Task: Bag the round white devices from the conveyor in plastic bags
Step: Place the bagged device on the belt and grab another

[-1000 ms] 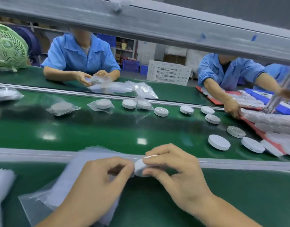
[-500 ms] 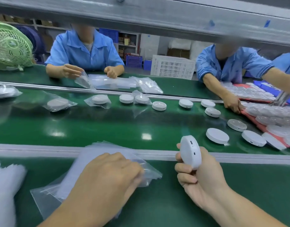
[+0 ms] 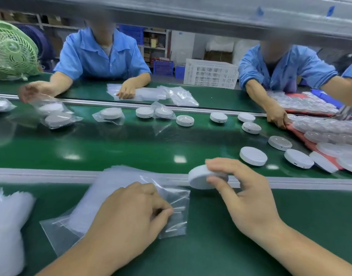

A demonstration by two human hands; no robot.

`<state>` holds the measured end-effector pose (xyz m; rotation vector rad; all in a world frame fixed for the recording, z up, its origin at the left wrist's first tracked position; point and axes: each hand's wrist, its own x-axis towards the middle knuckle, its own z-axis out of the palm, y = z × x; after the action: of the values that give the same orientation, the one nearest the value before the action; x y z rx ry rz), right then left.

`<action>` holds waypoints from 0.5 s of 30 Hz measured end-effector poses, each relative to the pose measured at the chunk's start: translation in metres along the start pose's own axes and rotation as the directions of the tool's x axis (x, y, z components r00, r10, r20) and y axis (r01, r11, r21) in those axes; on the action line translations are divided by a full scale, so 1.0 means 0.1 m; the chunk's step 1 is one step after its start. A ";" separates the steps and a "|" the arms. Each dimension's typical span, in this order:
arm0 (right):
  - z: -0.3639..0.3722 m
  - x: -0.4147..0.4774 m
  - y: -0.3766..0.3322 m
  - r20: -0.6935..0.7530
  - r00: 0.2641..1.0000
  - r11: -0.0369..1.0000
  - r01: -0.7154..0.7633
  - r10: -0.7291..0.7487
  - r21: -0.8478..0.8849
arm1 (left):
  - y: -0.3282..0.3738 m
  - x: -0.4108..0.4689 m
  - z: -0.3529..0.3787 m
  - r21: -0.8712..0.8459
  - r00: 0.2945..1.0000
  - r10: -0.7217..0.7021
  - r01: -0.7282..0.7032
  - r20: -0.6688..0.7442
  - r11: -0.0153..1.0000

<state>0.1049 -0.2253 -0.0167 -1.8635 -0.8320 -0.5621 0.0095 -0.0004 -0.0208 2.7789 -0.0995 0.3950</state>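
Pinching a round white device (image 3: 201, 177) between thumb and curled fingers, the right hand (image 3: 248, 198) holds it tilted above the metal rail (image 3: 41, 173), just beside the top corner of a clear plastic bag (image 3: 179, 198). The left hand (image 3: 131, 218) rests on the bag stack (image 3: 111, 184) on the green table (image 3: 230, 246), fingertips bunched together, pinching the top bag's edge. Other devices (image 3: 253, 155) lie loose on the conveyor belt (image 3: 111, 148) behind.

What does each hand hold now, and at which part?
The right hand holds a white device by its rim. The left hand pinches the top bag near its right edge.
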 end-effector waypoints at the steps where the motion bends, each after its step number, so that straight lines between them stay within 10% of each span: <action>1: 0.00 -0.01 0.02 0.036 0.987 0.985 0.162 -0.160 -0.060 | -0.03 0.01 0.00 -0.044 0.999 -0.043 0.041 -0.030 0.998; 8: 0.00 0.00 0.01 0.190 0.870 0.854 0.487 -0.455 -0.182 | -0.04 0.07 -0.06 -0.412 0.967 -0.202 0.123 -0.155 0.903; 12: 0.09 -0.06 -0.13 0.016 0.984 0.981 0.177 -0.179 0.074 | 0.07 0.04 -0.09 -0.736 0.995 0.012 0.064 0.097 0.674; 15: 0.17 -0.08 -0.26 -0.053 0.995 0.957 -0.067 0.086 0.283 | 0.16 0.01 0.01 -0.709 0.997 -0.024 -0.040 -0.080 0.704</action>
<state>0.0802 -0.2044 -0.0135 -1.6014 -0.7514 -0.4291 0.0089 -0.0163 -0.0166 1.9820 -0.1977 0.3715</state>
